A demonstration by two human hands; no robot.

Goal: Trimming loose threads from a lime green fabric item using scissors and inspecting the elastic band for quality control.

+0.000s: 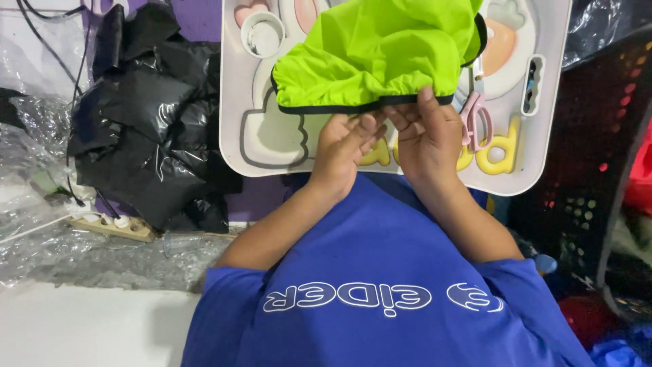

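A: Centre of frame, upper half. What is noted there?

B: A neon-green piece of thin fabric with a black elastic hem (377, 51) is seen bunched on a white rounded plastic tray desk (543, 163). The hem runs across the middle of the frame.

A: State of the hands?

B: The left hand (343, 149) is held just below the hem, fingers curled inward, fingertips at the black edge. The right hand (428, 132) is closed on the hem, thumb laid on top of the black band, fabric pinched beneath it. The two hands are touching at the fingertips, near the centre of the frame.

A: Other items on the tray desk?

B: A pair of pink-handled scissors (475, 119) is recorded just right of the right hand, partly covered by the fabric. A small white round cup recess (263, 34) is seen at the upper left of the tray desk. A narrow slotted white holder (533, 85) is noted at its right edge.

A: Surroundings?

B: Crumpled black plastic sheeting (146, 115) is heaped at the upper left of the frame. Clear crinkled plastic film (41, 177) lies at the far left. A blue short-sleeved shirt (380, 272) fills the lower centre.
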